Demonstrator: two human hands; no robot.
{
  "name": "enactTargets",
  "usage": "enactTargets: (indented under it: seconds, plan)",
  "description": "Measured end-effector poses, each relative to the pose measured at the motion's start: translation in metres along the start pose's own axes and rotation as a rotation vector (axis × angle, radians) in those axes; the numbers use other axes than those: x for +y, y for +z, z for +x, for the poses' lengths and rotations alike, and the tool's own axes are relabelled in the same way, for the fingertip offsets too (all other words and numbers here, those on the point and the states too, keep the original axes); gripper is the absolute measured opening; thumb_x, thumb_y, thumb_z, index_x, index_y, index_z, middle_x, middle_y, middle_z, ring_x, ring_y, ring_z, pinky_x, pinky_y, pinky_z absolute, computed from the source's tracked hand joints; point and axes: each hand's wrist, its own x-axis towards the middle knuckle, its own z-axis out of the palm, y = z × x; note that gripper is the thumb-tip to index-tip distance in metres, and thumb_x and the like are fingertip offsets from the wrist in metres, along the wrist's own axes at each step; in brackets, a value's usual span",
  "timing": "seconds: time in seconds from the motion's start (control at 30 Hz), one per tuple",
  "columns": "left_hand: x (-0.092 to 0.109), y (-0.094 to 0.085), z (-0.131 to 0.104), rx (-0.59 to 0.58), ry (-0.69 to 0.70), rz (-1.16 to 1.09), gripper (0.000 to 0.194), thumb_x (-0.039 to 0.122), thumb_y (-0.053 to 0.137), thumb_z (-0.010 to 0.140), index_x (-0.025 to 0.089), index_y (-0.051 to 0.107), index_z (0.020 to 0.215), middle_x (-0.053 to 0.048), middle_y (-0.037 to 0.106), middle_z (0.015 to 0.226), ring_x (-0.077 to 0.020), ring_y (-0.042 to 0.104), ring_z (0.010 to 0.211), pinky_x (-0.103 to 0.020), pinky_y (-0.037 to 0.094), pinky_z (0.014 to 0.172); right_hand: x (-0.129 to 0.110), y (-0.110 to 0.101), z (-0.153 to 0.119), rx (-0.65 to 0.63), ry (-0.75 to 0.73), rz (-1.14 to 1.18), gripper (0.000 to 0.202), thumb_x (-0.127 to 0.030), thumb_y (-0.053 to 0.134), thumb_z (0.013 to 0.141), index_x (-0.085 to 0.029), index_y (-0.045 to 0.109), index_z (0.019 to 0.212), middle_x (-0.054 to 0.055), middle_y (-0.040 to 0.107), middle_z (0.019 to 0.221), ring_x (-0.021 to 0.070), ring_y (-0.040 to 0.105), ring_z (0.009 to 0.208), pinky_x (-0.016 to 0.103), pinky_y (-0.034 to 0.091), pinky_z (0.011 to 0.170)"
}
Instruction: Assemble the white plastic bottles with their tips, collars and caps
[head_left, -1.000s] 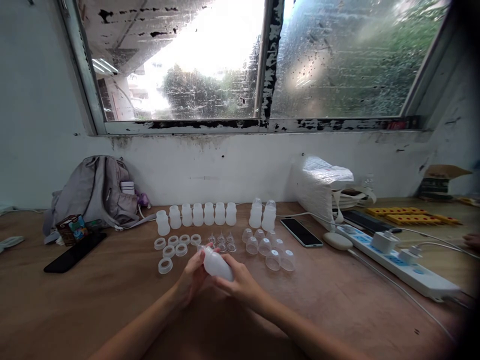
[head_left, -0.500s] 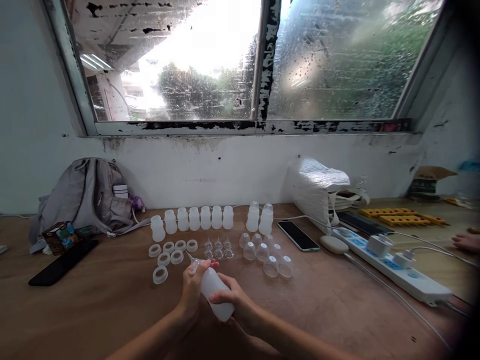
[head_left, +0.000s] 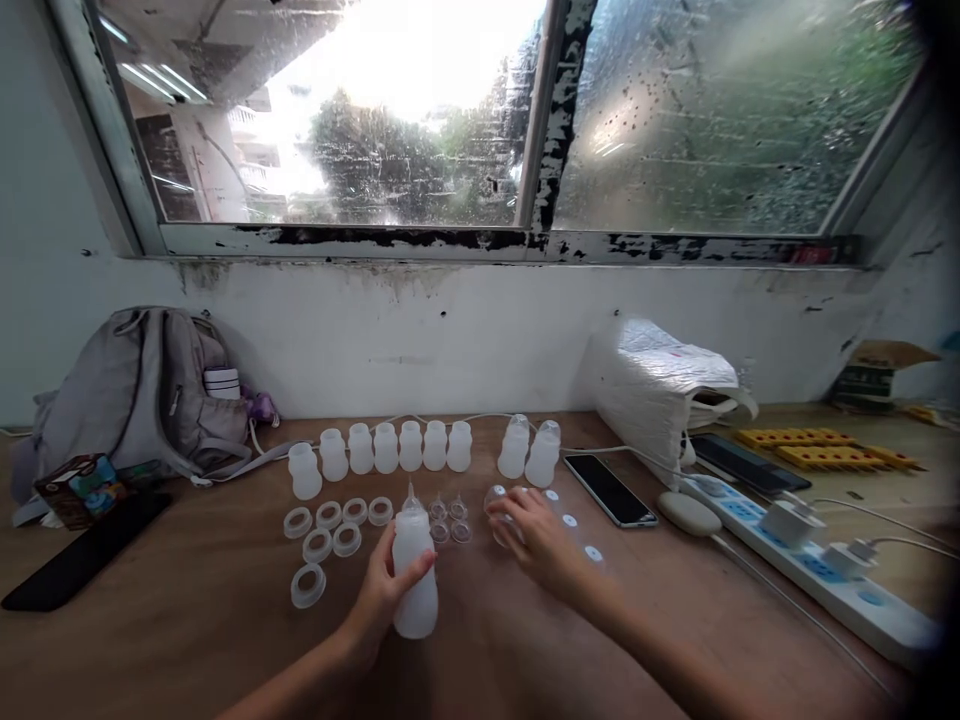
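In the head view, your left hand (head_left: 390, 580) has its fingers wrapped round a frosted bottle (head_left: 415, 600), roughly upright in front of you, a clear teat (head_left: 410, 497) rising from its top; you can't see through its wall well enough to judge the contents. Your right hand (head_left: 536, 535) reaches in among the clear caps (head_left: 593, 553), its fingers curved over one; whether they grip it, you can't tell. The caps bear white discs, any marking on them too small to read.

Left of your bottle lie seven rings (head_left: 308, 586); just beyond it stand loose teats (head_left: 459, 530). Farther back on the surface (head_left: 495, 650) you have a row of seven uncapped bottles (head_left: 385, 450), their insides hidden, and right of those two capped bottles (head_left: 544, 455), clear caps over their tops.

At far left, the carton (head_left: 82, 490) carries a coloured picture and print too small to read. The backpack (head_left: 142, 390) has a white container (head_left: 222, 383) in its side pocket. The paper bag (head_left: 870, 375) at far right shows a dark printed block, illegible from here.
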Motion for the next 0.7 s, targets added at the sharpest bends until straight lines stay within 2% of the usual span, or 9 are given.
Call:
enactTargets:
  seconds: [0.07, 0.17, 0.33, 0.4, 0.5, 0.6, 0.7]
  plan:
    - [-0.002, -0.01, 0.003, -0.037, 0.047, 0.136, 0.042, 0.036, 0.063, 0.067, 0.017, 0.047, 0.101, -0.004, 0.055, 0.084, -0.0156, 0.051, 0.074, -0.024, 0.04, 0.066, 0.023, -0.008, 0.009, -0.016, 0.007, -0.239, 0.024, -0.016, 0.046, 0.078, -0.021, 0.059, 0.097, 0.009, 0.052, 0.093, 0.023, 0.045, 0.087, 0.037, 0.035, 0.078]
    - [-0.008, -0.02, 0.007, -0.089, 0.067, 0.24, 0.047, 0.036, 0.066, 0.063, 0.017, 0.044, 0.101, -0.003, 0.054, 0.082, -0.0141, 0.049, 0.073, -0.022, 0.038, 0.064, 0.044, -0.008, 0.016, -0.121, -0.003, -0.386, 0.03, -0.012, 0.051, 0.074, -0.025, 0.058, 0.1, 0.008, 0.052, 0.094, 0.0226, 0.047, 0.088, 0.034, 0.036, 0.073]
    - [-0.014, -0.025, 0.007, -0.166, 0.026, 0.336, 0.039, 0.038, 0.066, 0.062, 0.016, 0.048, 0.089, -0.001, 0.054, 0.075, -0.0129, 0.047, 0.067, -0.02, 0.036, 0.059, 0.045, -0.004, 0.02, -0.183, -0.02, -0.409, 0.024, -0.009, 0.052, 0.071, -0.022, 0.059, 0.09, 0.008, 0.054, 0.095, 0.0228, 0.048, 0.089, 0.034, 0.036, 0.072]
    - [-0.013, -0.025, 0.006, -0.173, 0.036, 0.372, 0.039, 0.037, 0.066, 0.062, 0.016, 0.05, 0.09, -0.001, 0.054, 0.077, -0.0135, 0.047, 0.069, -0.02, 0.036, 0.06, 0.042, -0.005, 0.022, -0.18, -0.013, -0.316, 0.019, -0.012, 0.053, 0.071, -0.021, 0.058, 0.088, 0.008, 0.055, 0.094, 0.0238, 0.048, 0.091, 0.036, 0.036, 0.074]
    - [-0.011, -0.025, 0.005, -0.172, 0.033, 0.402, 0.04, 0.036, 0.067, 0.061, 0.016, 0.053, 0.093, -0.003, 0.055, 0.08, -0.0149, 0.047, 0.072, -0.021, 0.036, 0.062, 0.037, -0.011, 0.025, -0.146, 0.041, 0.026, 0.015, -0.02, 0.052, 0.074, -0.019, 0.055, 0.089, 0.007, 0.058, 0.092, 0.0223, 0.05, 0.09, 0.036, 0.039, 0.076]
    - [-0.013, -0.026, 0.008, -0.159, 0.007, 0.389, 0.041, 0.036, 0.067, 0.061, 0.015, 0.055, 0.094, -0.003, 0.056, 0.08, -0.0156, 0.048, 0.071, -0.021, 0.037, 0.063, 0.028, -0.017, 0.026, -0.121, 0.118, 0.466, 0.028, -0.034, 0.048, 0.078, -0.017, 0.051, 0.1, 0.006, 0.06, 0.087, 0.0185, 0.055, 0.082, 0.032, 0.043, 0.071]
    - [-0.016, -0.029, 0.012, -0.154, -0.011, 0.372, 0.042, 0.037, 0.066, 0.062, 0.014, 0.057, 0.095, -0.004, 0.057, 0.079, -0.0159, 0.049, 0.07, -0.022, 0.037, 0.062, 0.015, -0.02, 0.027, -0.13, 0.168, 0.688, 0.04, -0.043, 0.05, 0.077, -0.016, 0.051, 0.106, 0.004, 0.06, 0.077, 0.0154, 0.055, 0.07, 0.029, 0.045, 0.063]
